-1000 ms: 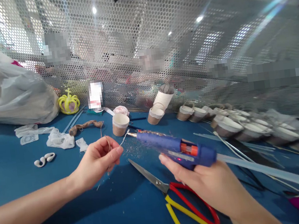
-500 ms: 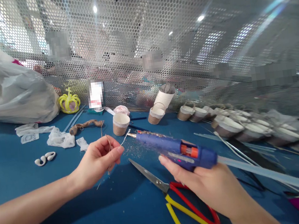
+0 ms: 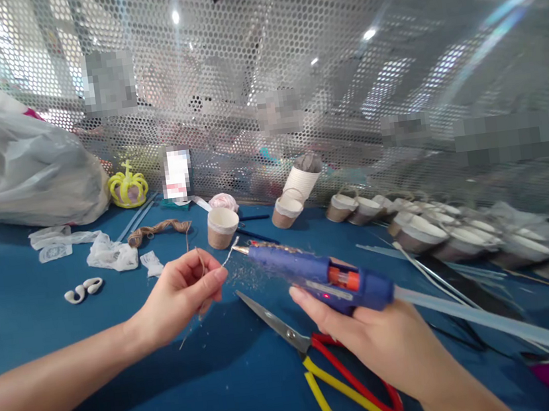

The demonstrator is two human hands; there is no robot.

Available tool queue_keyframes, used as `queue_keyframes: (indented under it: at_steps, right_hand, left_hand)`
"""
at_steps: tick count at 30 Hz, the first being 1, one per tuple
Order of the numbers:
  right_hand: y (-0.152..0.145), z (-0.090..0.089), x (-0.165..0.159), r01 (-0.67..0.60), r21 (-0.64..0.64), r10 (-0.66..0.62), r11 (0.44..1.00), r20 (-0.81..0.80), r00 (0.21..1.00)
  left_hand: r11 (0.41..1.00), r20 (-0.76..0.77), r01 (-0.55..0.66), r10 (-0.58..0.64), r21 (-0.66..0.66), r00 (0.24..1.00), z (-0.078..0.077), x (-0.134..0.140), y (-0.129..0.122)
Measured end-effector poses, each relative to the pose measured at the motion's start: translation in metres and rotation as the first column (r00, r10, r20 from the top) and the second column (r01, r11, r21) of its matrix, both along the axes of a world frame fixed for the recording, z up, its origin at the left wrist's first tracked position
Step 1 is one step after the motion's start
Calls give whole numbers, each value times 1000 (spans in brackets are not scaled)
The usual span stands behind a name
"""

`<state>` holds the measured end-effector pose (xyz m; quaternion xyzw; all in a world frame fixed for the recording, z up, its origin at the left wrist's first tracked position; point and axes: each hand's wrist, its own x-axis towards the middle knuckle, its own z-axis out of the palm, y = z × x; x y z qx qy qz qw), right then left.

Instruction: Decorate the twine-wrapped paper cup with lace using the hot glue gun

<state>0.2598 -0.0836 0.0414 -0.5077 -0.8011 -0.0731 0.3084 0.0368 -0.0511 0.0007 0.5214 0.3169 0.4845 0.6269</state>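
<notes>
Between thumb and fingers, my left hand pinches a thin twine whose whitish end sticks out up and to the right. A loose brown strand hangs below that hand. My right hand is wrapped round a blue hot glue gun, its metal nozzle at or very near the twine's tip; a long clear glue stick runs out of its back. Beneath the gun lie scissors with one red and one yellow handle. A small brown and white cup stands just behind the nozzle.
A brown twine skein and crumpled white scraps lie at left, near white earbuds. Behind are a plastic bag, a yellow crown-shaped piece and a phone. Several cups line the right, before a perforated metal screen.
The glue gun and my right hand have shifted very slightly left. My left hand and the twine stay almost where they were.
</notes>
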Motion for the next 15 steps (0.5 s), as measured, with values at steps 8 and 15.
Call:
queue_keyframes:
  at_steps: [8,15]
  right_hand:
    - [-1,1,0,-27,-39,27,999,5,1000]
    - [0,-2,2,-19,-47,16,999,-54,998]
  left_hand:
    - [1000,2,-8,8,-4,1000,0,-1,-1]
    - [1000,-3,-9,9,1,1000,1,-1,-1]
